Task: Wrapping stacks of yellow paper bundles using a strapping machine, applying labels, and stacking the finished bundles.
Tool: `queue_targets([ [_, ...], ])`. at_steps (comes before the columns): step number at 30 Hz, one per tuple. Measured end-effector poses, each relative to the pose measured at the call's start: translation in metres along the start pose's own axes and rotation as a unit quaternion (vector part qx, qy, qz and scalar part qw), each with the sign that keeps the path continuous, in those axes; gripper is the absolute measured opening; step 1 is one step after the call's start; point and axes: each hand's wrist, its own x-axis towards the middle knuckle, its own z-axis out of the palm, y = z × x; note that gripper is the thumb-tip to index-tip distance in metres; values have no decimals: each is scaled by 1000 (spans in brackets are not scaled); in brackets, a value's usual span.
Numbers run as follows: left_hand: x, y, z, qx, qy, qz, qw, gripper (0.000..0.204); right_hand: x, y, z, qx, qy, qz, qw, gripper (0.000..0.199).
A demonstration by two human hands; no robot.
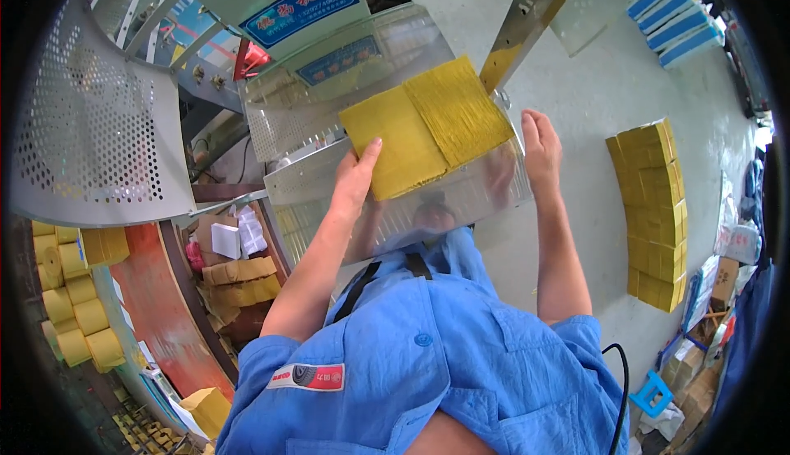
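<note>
A thick block of yellow paper [428, 128], smooth on its left half and crinkled on its right, is above a shiny metal tray [329, 208]. My left hand [355, 177] grips its lower left side, with the thumb on top and the other fingers hidden below. Off the block's right end, my right hand [541, 149] is raised edge-on, its fingers stretched out and nothing visible in them. A gap shows between that hand and the paper.
A perforated metal guard [99, 118] curves along the left, beside a machine panel with a blue sign [298, 6]. An upright metal post [527, 23] stands beyond the paper. Yellow paper bundles [650, 216] form a row on the floor at right; yellow rolls [78, 315] are stacked at left.
</note>
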Motion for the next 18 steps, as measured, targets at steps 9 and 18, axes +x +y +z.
queue_targets([
  [9,2,0,5,5,44,62,997,56,13,11,26,151,-280,176,932,44],
  [18,-6,0,-28,-1,-23,32,999,55,4,11,16,139,-338,229,902,58],
])
